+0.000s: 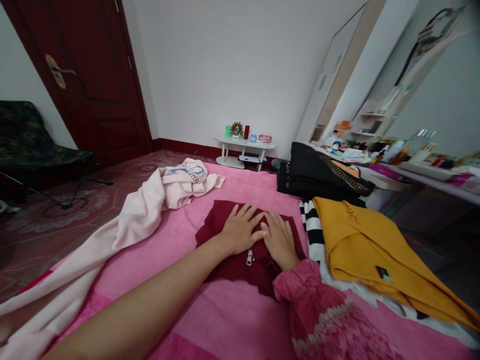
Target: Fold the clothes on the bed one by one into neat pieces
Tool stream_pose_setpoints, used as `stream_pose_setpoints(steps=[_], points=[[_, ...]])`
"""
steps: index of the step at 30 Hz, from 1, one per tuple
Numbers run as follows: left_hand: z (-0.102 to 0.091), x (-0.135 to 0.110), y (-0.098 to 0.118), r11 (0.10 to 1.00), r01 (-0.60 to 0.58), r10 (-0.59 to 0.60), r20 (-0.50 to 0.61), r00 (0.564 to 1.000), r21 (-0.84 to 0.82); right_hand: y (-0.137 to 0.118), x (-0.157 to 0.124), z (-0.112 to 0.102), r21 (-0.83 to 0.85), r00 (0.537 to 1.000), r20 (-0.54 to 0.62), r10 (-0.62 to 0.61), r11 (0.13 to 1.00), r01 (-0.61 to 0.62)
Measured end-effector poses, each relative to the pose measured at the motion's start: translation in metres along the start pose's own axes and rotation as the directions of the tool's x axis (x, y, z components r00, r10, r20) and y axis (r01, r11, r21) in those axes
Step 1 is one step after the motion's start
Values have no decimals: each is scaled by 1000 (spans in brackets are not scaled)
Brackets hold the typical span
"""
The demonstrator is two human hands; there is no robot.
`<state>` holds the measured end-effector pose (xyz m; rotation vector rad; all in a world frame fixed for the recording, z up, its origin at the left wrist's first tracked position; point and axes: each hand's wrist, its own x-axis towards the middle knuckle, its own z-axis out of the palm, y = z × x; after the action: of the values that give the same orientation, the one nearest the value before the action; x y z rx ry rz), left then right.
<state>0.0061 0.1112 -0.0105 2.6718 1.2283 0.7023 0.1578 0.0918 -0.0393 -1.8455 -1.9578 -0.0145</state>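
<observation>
A dark red garment (221,215) with a silver zipper pull (249,257) lies folded on the pink bedspread (180,240). My left hand (242,229) rests flat on its upper middle, fingers spread. Beside it, my right hand (279,237) presses palm down on the garment's right part, its thumb side close to the left thumb. Neither hand grips the cloth. A pink patterned sleeve covers my right forearm, while the left forearm is bare. Parts of the garment are hidden under both hands.
A pale pink garment (138,210) with printed letters sprawls along the left. On the right are folded yellow clothing (363,245), a black-and-white striped piece (314,232) and black clothes (311,172). Beyond stand a small white table (243,142), a cluttered dressing table (423,172) and a camouflage chair (33,145).
</observation>
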Motion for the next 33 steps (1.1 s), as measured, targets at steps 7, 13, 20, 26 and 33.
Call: stream_pose_setpoints(steps=[7,13,20,26,33], points=[[8,-33,-30,983,135,-142,52,989,126,0,-1,-14,7,998,-19,57,998,-57],[-3,-40,-44,984,173,-170,89,981,-36,-2,-2,-42,-217,968,-44,248,943,-251],[-24,-38,-63,870,490,-484,-90,870,57,19,7,-60,-236,928,184,324,931,-279],[-30,-41,-62,781,619,-618,-40,785,86,33,14,-46,69,934,231,273,953,-296],[-19,-42,-71,838,544,-542,-71,837,21,16,9,-50,795,932,329,154,487,-362]])
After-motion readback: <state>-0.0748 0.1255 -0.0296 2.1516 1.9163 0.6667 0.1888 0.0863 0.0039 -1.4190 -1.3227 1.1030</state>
